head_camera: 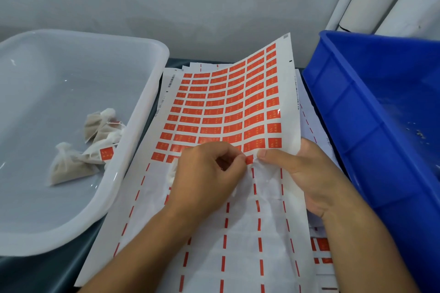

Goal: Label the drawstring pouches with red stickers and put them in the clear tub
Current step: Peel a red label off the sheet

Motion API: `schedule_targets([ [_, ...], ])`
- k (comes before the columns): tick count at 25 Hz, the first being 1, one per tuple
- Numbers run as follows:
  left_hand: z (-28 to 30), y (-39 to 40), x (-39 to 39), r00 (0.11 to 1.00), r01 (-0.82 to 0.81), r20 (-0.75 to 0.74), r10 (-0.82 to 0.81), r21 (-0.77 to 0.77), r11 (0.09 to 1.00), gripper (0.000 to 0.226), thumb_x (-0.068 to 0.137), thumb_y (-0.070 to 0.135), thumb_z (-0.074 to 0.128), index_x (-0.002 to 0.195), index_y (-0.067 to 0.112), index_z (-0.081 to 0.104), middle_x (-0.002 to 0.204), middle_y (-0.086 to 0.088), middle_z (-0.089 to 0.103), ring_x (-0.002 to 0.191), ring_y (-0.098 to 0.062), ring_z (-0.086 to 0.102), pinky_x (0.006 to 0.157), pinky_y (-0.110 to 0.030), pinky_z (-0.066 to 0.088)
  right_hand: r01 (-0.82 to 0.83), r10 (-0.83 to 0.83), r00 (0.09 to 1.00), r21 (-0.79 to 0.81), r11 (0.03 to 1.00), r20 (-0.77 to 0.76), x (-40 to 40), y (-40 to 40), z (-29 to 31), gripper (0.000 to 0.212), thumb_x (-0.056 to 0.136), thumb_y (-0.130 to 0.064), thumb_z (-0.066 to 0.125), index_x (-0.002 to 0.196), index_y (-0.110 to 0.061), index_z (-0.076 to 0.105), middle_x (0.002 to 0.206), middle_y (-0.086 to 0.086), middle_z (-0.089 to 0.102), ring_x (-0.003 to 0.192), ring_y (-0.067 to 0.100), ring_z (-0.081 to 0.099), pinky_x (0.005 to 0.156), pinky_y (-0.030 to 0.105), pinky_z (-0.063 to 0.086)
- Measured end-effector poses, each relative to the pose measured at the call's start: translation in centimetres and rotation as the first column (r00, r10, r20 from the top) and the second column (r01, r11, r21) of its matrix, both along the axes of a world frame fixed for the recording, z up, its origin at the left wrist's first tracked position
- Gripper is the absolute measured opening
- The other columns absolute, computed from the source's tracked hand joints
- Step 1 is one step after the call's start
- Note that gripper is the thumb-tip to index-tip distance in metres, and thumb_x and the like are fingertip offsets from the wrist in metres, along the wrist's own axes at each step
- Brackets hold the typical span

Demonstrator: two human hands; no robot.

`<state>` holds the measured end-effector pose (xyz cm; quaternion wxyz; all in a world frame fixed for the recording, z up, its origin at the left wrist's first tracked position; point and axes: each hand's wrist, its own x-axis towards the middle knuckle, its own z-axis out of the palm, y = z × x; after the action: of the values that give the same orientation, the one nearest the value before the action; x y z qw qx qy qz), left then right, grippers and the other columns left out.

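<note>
red sticker (248,159) pinched between left fingers (239,158)

Your left hand (204,173) is reaching in palm-down, fingers curling, thumb and forefinger pinching. Your right hand (307,178) is lying beside it, thumb extending toward left fingertips.

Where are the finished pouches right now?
In the head view, the small white fabric drawstring pouches lie at left inside the clear plastic tub, near its right wall, beside the red sticker sheet.
</note>
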<state>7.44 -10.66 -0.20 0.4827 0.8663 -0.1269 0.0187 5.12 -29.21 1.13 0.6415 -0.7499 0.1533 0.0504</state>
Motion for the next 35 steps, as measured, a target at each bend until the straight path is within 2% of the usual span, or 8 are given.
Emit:
schedule_targets([
  [6, 0.1, 0.1, -0.1, 0.996, 0.083, 0.017, -0.084, 0.053, 0.995, 0.009, 0.086, 0.05, 0.073, 0.095, 0.046, 0.071, 0.083, 0.036, 0.063, 0.091, 0.015, 0.06, 0.065, -0.002, 0.05, -0.004, 0.004, 1.0, -0.015, 1.0, -0.006, 0.2, 0.0, -0.2, 0.046, 0.074, -0.053, 0.073, 0.119, -0.048, 0.062, 0.106, -0.022, 0.074, 0.095, 0.015, 0.076, 0.082, 0.046, 0.062],
  [10, -0.2, -0.3, -0.6, 0.991, 0.085, 0.085, -0.099, 0.154, 0.984, 0.029, 0.086, 0.055, 0.071, 0.11, 0.04, 0.075, 0.087, 0.035, 0.06, 0.08, 0.006, 0.064, 0.071, -0.008, 0.054, -0.026, 0.026, 1.0, -0.154, 0.988, -0.004, 0.2, 0.1, -0.4, 0.031, 0.083, -0.055, 0.069, 0.112, -0.054, 0.057, 0.1, -0.032, 0.069, 0.095, 0.009, 0.07, 0.068, 0.023, 0.057],
  [15, -0.4, -0.6, -0.7, 0.996, 0.036, 0.077, -0.047, 0.138, 0.99, 0.022, 0.087, 0.05, 0.073, 0.103, 0.037, 0.079, 0.083, 0.029, 0.067, 0.073, 0.003, 0.065, 0.074, -0.015, 0.058, -0.055, 0.053, 0.998, -0.192, 0.98, -0.014, -0.1, 0.2, -0.3, 0.037, 0.082, -0.056, 0.068, 0.117, -0.051, 0.06, 0.109, -0.026, 0.071, 0.101, 0.012, 0.07, 0.087, 0.042, 0.06],
  [18, -0.5, -0.7, -0.6, 1.0, 0.013, 0.018, -0.015, 0.062, 0.998, 0.014, 0.086, 0.046, 0.074, 0.095, 0.037, 0.08, 0.08, 0.028, 0.07, 0.078, 0.004, 0.066, 0.072, -0.017, 0.06, -0.068, 0.072, 0.997, -0.213, 0.975, 0.011, 0.0, 0.4, -0.2, 0.056, 0.072, -0.063, 0.065, 0.125, -0.049, 0.057, 0.114, -0.026, 0.069, 0.102, 0.01, 0.069, 0.087, 0.038, 0.06],
  [22, -0.7, -0.8, -0.4, 0.997, -0.028, -0.079, 0.025, -0.036, 0.999, 0.005, 0.087, 0.042, 0.075, 0.091, 0.042, 0.078, 0.081, 0.031, 0.07, 0.082, 0.008, 0.066, 0.073, -0.017, 0.059, -0.041, 0.05, 0.997, -0.182, 0.982, 0.05, 0.0, 0.9, -0.3, 0.051, 0.071, -0.064, 0.064, 0.121, -0.054, 0.056, 0.105, -0.037, 0.068, 0.09, -0.001, 0.07, 0.06, 0.012, 0.054],
  [24, -0.6, -0.7, -0.2, 0.996, -0.043, -0.075, 0.039, -0.051, 0.998, 0.007, 0.088, 0.039, 0.074, 0.087, 0.046, 0.074, 0.08, 0.034, 0.069, 0.083, 0.011, 0.065, 0.072, -0.011, 0.056, -0.017, 0.025, 0.998, -0.144, 0.989, 0.06, 0.0, 1.1, -0.2, 0.047, 0.068, -0.065, 0.065, 0.113, -0.054, 0.057, 0.098, -0.045, 0.064, 0.085, -0.015, 0.067, 0.047, 0.006, 0.047],
  [26, -0.7, -0.5, 0.1, 0.996, -0.062, -0.069, 0.059, -0.044, 0.997, 0.01, 0.091, 0.036, 0.072, 0.087, 0.046, 0.071, 0.08, 0.034, 0.068, 0.084, 0.013, 0.063, 0.07, -0.006, 0.052, -0.006, 0.012, 0.998, -0.102, 0.995, 0.062, 0.0, 1.0, -0.2, 0.046, 0.067, -0.065, 0.066, 0.111, -0.054, 0.058, 0.097, -0.045, 0.065, 0.086, -0.022, 0.062, 0.046, 0.006, 0.046],
  [35, -0.2, -0.1, -0.2, 0.999, 0.03, 0.037, -0.031, 0.025, 0.999, 0.005, 0.088, 0.049, 0.071, 0.088, 0.045, 0.069, 0.082, 0.031, 0.067, 0.086, 0.01, 0.063, 0.066, -0.005, 0.052, 0.024, -0.018, 0.998, -0.09, 0.996, 0.059, 0.1, 0.6, -0.5, 0.04, 0.077, -0.058, 0.07, 0.114, -0.049, 0.06, 0.099, -0.035, 0.07, 0.088, 0.005, 0.073, 0.061, 0.016, 0.057],
])
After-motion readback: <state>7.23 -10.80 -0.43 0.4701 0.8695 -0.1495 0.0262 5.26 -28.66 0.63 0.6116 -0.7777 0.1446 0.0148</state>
